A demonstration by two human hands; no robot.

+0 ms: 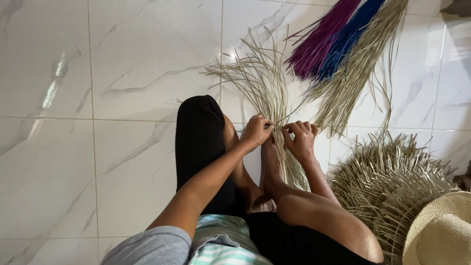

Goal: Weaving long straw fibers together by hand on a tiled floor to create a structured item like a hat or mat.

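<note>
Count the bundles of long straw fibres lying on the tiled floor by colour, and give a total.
Purple dyed straw bundle: 1
Blue dyed straw bundle: 1
Natural beige straw bundles: 2, one loose beside the dyed ones, one fanned out and pinched by the left hand and right hand
Total: 4

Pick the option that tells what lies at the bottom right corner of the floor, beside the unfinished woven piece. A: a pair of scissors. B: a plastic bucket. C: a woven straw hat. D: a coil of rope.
C: a pale woven straw hat with a rounded crown lies at the lower right, overlapping the edge of the unfinished woven straw piece with loose ends sticking out.
</note>
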